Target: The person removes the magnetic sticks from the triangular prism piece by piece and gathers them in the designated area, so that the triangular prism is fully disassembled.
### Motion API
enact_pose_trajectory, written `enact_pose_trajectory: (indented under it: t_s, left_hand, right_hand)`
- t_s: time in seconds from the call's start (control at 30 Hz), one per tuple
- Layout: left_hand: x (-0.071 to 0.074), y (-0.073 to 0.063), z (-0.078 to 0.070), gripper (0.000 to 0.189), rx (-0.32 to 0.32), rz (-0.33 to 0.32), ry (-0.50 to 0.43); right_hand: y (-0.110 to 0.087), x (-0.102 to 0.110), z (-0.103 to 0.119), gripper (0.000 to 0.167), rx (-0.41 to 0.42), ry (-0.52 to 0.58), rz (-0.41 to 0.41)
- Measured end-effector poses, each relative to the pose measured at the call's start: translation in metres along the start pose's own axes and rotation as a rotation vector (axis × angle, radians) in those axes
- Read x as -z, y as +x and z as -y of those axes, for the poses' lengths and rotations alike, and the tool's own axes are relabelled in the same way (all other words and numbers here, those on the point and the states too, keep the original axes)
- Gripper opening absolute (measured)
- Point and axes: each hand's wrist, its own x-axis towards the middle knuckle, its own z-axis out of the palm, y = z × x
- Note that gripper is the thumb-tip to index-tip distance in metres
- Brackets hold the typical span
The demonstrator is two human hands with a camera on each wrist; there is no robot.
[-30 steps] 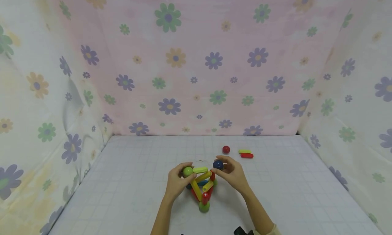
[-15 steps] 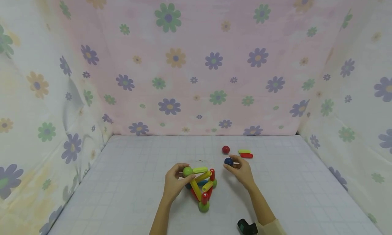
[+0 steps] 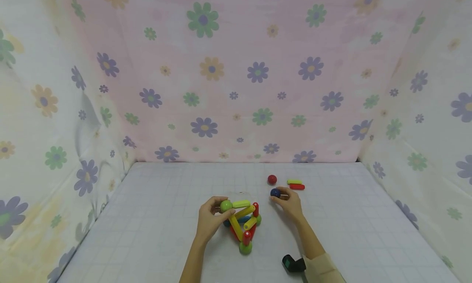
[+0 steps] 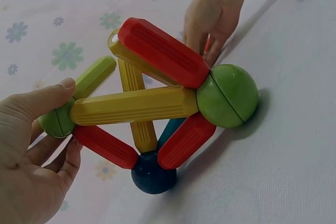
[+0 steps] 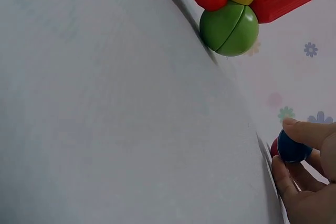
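My left hand (image 3: 208, 222) holds a light-green ball (image 3: 226, 206) at the upper left corner of a frame built from magnetic building rods and balls. In the left wrist view a long yellow rod (image 4: 134, 105) runs from that ball to a larger green ball (image 4: 228, 96) resting on the table, and a dark blue ball (image 4: 153, 172) joins more rods at the base. Two red rods, one of them this near red rod (image 3: 247, 237), stick up with free ends. To the right of the frame, apart from it, my right hand (image 3: 291, 205) pinches a blue ball (image 3: 275, 193) between thumb and fingers.
A loose red ball (image 3: 272, 179) lies just beyond my right hand. Beside it are a yellow-green rod (image 3: 294, 182) and a red rod (image 3: 297, 187). A black device (image 3: 293, 263) sits by the right sleeve. Flowered cloth (image 3: 236, 90) walls the white table on three sides.
My right hand has drawn the blue ball away from the frame, to the right, and then slightly toward the back. The left hand keeps its hold on the light-green ball.
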Motion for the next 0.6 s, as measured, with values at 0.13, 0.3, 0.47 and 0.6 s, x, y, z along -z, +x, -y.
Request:
enact_pose_trajectory:
  t_s: [0.13, 0.3, 0.47, 0.6]
  left_hand:
    - [-0.0001, -0.0002, -0.0009, 0.029, 0.007, -0.002, 0.004]
    - [-0.0004, 0.0000, 0.0003, 0.029, 0.002, -0.001, -0.006]
    - [0.0000, 0.0000, 0.0000, 0.029, 0.001, 0.006, -0.006]
    - [0.0009, 0.0000, 0.0001, 0.029, 0.002, 0.003, -0.003]
  right_hand:
    - [0.0018, -0.0024, -0.0008, 0.043, 0.009, -0.008, -0.011]
    - [0.0032, -0.0052, 0.0003, 0.043, 0.022, -0.042, -0.046]
    - [0.0067, -0.0067, 0.0007, 0.044, -0.002, -0.067, -0.047]
    - [0.0084, -0.0074, 0.0000, 0.045, 0.000, -0.077, -0.040]
